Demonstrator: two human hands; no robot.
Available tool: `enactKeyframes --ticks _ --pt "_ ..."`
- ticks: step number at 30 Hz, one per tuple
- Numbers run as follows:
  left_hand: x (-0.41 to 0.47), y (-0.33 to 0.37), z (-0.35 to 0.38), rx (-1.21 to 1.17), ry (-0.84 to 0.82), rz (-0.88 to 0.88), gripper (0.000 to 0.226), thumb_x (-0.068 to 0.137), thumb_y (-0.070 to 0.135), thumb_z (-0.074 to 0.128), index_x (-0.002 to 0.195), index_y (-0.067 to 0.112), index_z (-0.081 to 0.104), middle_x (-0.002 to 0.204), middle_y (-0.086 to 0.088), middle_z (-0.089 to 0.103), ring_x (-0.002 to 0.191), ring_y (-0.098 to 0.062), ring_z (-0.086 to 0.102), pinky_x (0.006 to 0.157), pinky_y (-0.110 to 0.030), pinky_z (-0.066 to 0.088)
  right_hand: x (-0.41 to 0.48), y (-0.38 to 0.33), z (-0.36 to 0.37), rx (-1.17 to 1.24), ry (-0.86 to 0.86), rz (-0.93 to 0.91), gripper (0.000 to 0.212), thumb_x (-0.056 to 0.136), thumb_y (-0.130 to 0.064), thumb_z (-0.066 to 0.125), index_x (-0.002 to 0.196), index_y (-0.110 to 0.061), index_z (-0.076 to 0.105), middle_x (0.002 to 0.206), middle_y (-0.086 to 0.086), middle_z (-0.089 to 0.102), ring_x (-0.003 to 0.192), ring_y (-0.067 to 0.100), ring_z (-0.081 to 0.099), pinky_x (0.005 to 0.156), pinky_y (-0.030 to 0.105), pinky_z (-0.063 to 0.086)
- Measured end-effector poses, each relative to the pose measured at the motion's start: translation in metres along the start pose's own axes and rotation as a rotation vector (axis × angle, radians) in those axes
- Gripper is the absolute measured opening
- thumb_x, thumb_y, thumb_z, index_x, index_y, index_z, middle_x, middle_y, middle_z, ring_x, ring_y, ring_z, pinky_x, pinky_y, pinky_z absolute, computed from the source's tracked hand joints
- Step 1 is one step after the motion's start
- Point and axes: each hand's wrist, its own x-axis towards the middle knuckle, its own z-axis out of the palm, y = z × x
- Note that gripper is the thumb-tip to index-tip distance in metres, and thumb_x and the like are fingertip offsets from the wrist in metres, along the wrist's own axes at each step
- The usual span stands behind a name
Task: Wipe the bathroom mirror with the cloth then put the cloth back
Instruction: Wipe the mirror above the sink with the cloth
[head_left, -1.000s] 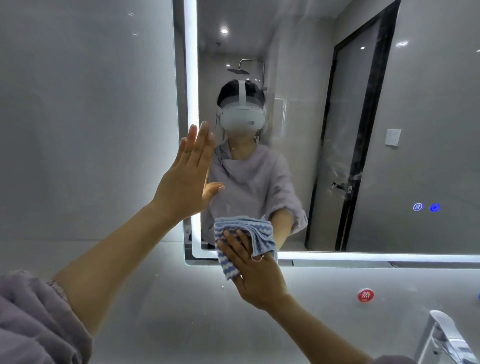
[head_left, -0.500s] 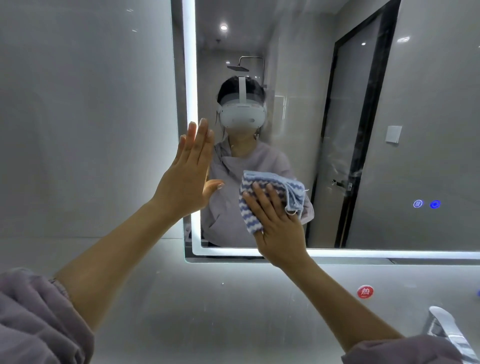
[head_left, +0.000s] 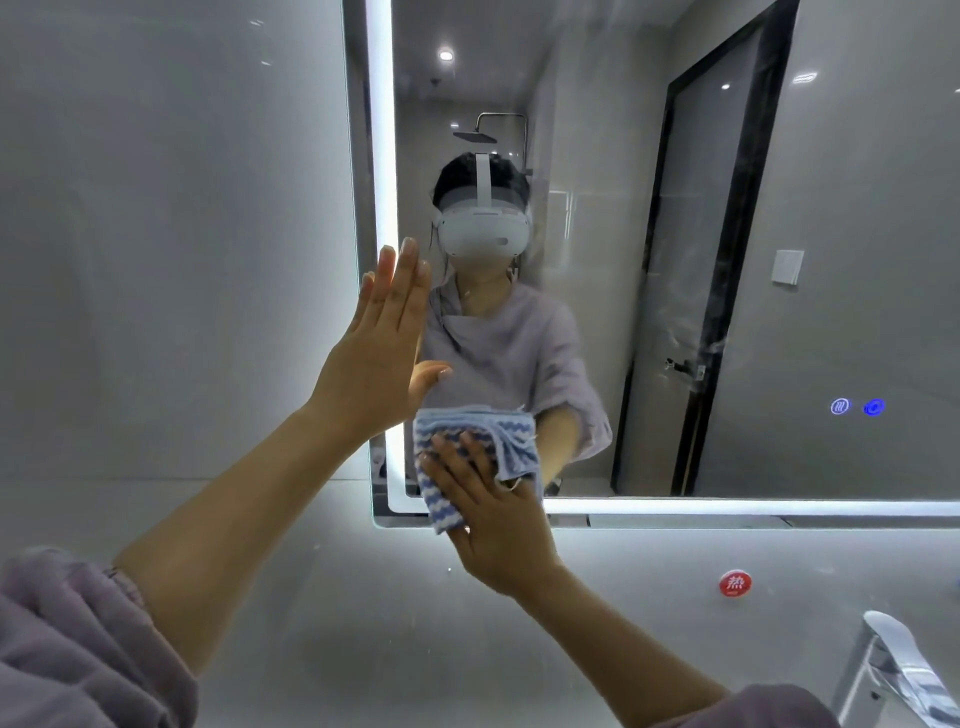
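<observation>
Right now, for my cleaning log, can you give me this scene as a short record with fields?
mirror: lit edge, faint smears toward the right
cloth: blue-and-white striped, on the mirror's lower left corner, overlapping its bottom edge
right hand: straight fingers press the cloth to the mirror
left hand: flat, fingers straight, at the mirror's left edge, holding nothing
nearby: red sticker below the mirror; faucet at lower right
stage: wiping; cloth not yet put back
</observation>
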Motion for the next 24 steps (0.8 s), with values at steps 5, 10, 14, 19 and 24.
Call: enactKeyframes --ticks 5,10,14,19,24 --pt "-0.001 0.0 0.0 0.025 -0.001 0.009 0.094 0.083 0.057 0.047 0.146 -0.002 0.009 0.156 -0.019 0.003 0.144 -0.033 -0.004 0.116 -0.032 -0.009 -0.004 -0.009 0.003 0.027 -0.061 -0.061 0.057 0.097 -0.04 0.034 0.151 -0.022 0.026 0.158 -0.005 0.021 0.147 0.017 0.012 0.119 0.037 0.01" --pt "0.0 -0.001 -0.001 0.008 0.002 0.007 0.093 0.083 0.057 0.045 0.147 -0.001 0.009 0.156 -0.018 0.003 0.144 -0.033 -0.003 0.117 -0.033 -0.007 -0.001 0.008 -0.013 0.07 -0.049 -0.149 0.05 0.097 -0.033 0.041 0.145 -0.022 0.039 0.153 -0.006 0.033 0.144 0.014 0.025 0.12 0.032 0.014" --pt "-0.001 0.0 -0.002 -0.002 0.003 0.01 0.093 0.083 0.057 0.044 0.146 -0.001 0.008 0.156 -0.018 0.002 0.144 -0.032 -0.004 0.116 -0.031 -0.009 -0.012 0.031 -0.017 -0.027 -0.062 -0.111 0.048 0.097 -0.035 0.039 0.144 -0.026 0.04 0.152 -0.007 0.034 0.144 0.016 0.025 0.121 0.033 0.005" --pt "0.0 0.001 -0.002 -0.012 0.006 0.012 0.093 0.082 0.055 0.047 0.147 -0.001 0.008 0.156 -0.018 0.002 0.144 -0.033 -0.004 0.117 -0.033 -0.007 -0.039 0.077 -0.022 -0.086 0.122 0.026 0.049 0.096 -0.029 0.036 0.145 -0.023 0.034 0.154 -0.002 0.026 0.147 0.015 0.01 0.12 0.038 0.006" --pt "-0.001 0.002 -0.003 -0.007 -0.008 0.009 0.093 0.082 0.057 0.042 0.146 -0.003 0.01 0.155 -0.02 0.003 0.143 -0.036 -0.001 0.118 -0.041 0.003 -0.057 0.101 -0.023 -0.093 0.192 0.254 0.054 0.098 -0.025 0.032 0.149 -0.016 0.018 0.161 -0.001 -0.002 0.148 0.024 0.008 0.12 0.044 0.005"
